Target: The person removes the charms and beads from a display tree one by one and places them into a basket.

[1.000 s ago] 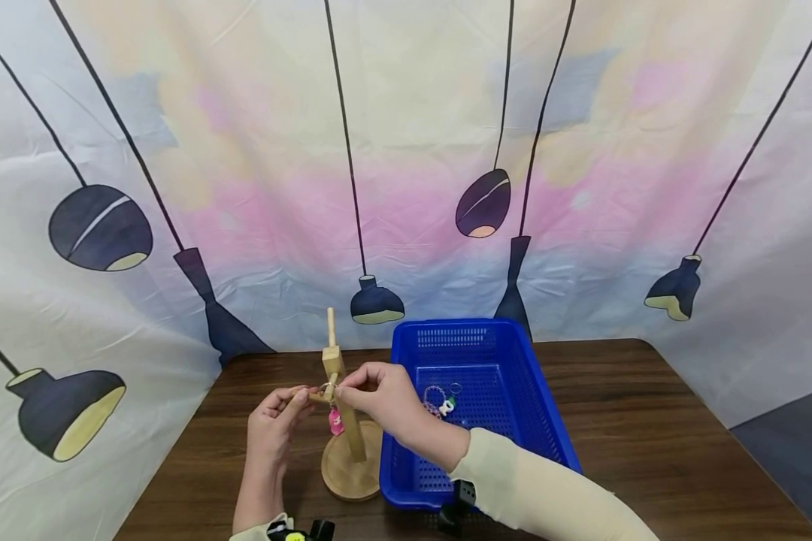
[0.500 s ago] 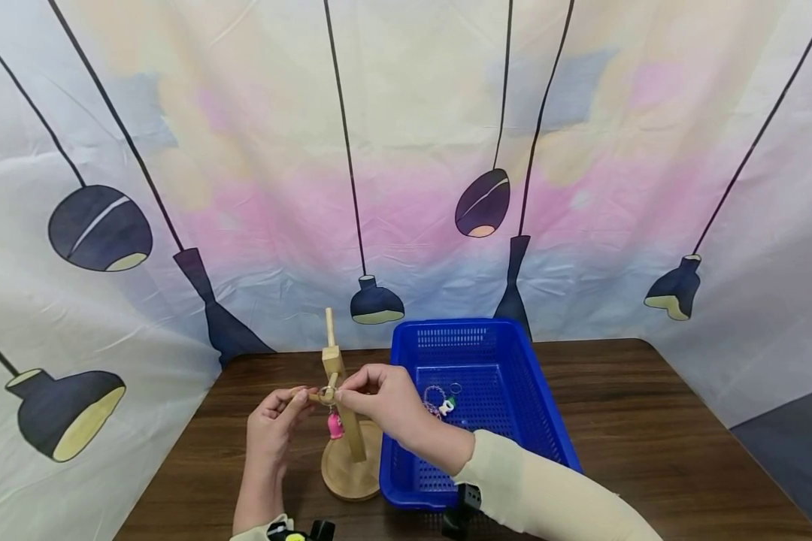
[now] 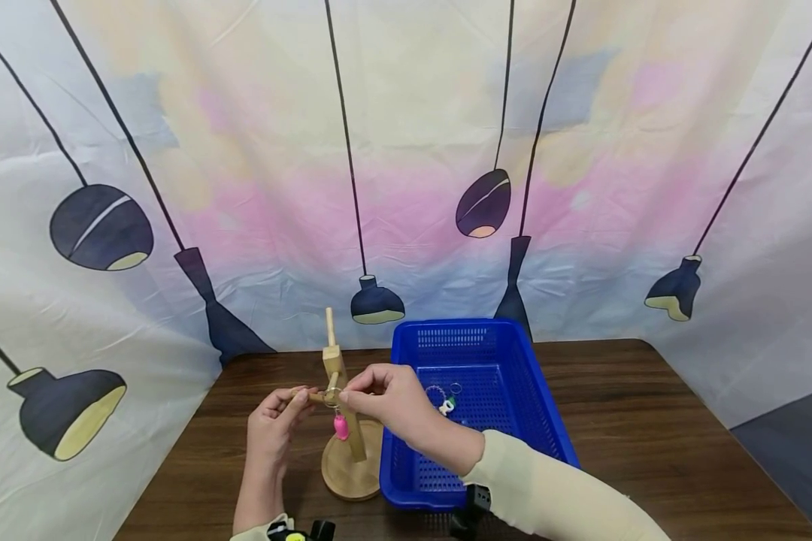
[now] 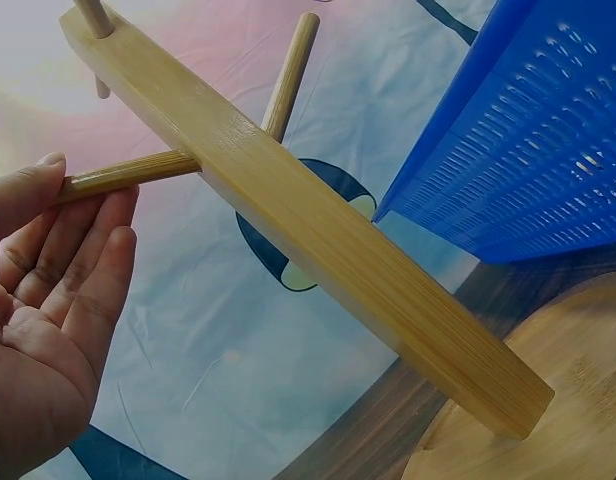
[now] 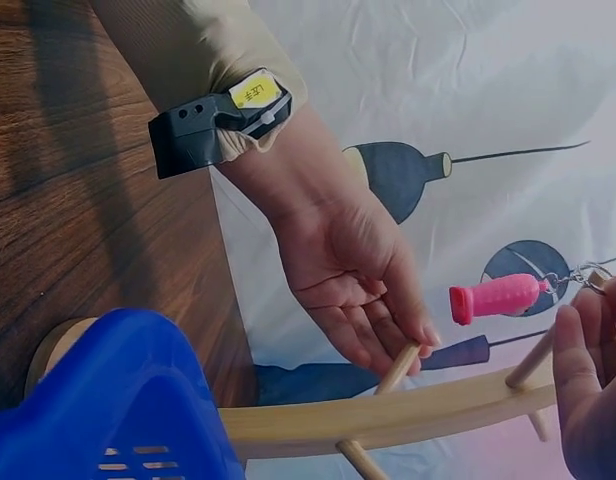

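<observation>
In the head view my left hand (image 3: pixel 275 422) pinches the end of a wooden peg (image 4: pixel 128 178) on an upright wooden stand (image 3: pixel 354 439). The left wrist view shows thumb and fingers on that peg. My right hand (image 3: pixel 395 406) pinches the metal ring of a keychain (image 5: pixel 498 298) between thumb and finger. A pink charm (image 3: pixel 341 427) dangles from this ring by a short chain, in front of the post. In the right wrist view the ring is apart from the peg my left hand holds, and my right fingers (image 5: pixel 573 375) partly hide it.
A blue perforated basket (image 3: pixel 555 406) stands right of the stand, close to its round base (image 3: pixel 345 481). Inside lie a beaded ring (image 3: pixel 435 392) and a small white charm (image 3: pixel 446 407). More pegs (image 4: pixel 293 75) stick out of the post. A patterned cloth (image 3: pixel 433 135) hangs behind the table.
The right hand has shifted slightly right with the keychain. Its pink charm swings a little left, then hangs further right. The left hand keeps its place on the peg.
</observation>
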{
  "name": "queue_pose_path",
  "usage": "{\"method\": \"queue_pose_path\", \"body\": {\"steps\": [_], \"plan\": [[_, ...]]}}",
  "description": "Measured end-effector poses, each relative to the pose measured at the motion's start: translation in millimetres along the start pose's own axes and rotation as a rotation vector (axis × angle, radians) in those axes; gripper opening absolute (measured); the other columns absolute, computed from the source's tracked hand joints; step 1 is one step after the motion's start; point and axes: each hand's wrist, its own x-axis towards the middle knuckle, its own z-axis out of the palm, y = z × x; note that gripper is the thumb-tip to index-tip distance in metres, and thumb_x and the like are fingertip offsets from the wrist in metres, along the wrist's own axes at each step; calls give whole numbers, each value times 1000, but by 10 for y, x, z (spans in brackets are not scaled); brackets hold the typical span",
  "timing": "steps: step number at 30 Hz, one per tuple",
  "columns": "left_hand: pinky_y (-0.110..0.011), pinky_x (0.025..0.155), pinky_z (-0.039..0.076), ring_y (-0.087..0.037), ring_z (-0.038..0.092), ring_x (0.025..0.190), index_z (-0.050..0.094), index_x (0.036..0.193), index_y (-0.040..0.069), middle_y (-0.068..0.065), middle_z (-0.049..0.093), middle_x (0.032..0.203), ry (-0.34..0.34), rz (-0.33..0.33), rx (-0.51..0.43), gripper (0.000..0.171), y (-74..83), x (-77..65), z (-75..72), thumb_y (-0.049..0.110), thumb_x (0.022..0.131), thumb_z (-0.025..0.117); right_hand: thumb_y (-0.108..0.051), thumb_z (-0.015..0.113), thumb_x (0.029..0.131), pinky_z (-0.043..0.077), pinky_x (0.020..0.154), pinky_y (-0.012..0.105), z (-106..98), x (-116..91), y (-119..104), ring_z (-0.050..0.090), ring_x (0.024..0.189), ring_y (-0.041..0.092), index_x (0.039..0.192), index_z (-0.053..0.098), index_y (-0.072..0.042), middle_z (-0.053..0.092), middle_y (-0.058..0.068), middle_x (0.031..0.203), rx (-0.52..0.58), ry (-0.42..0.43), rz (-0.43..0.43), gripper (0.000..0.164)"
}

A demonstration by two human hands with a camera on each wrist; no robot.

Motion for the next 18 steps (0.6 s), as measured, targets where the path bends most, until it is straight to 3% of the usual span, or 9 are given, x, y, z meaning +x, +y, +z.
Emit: {"method": "queue_pose_path", "body": {"steps": [10,18], "plan": [[-15,75,62,-2,76,86,75,88,19,9,80,88,-17,7,5,30,-10,10,3,-3,101,59,-6,74,92,54,67,12,-114,-53,17,62,74,-1,97,71,11,75,27,105,9,-51,8,18],[-15,76,62,-1,75,86,75,88,21,11,79,87,2,-26,34,29,-3,8,5,-1,101,61,-4,72,93,60,73,17,-292,-103,27,66,76,1,97,71,12,73,29,106,-26,-78,10,17]]}}
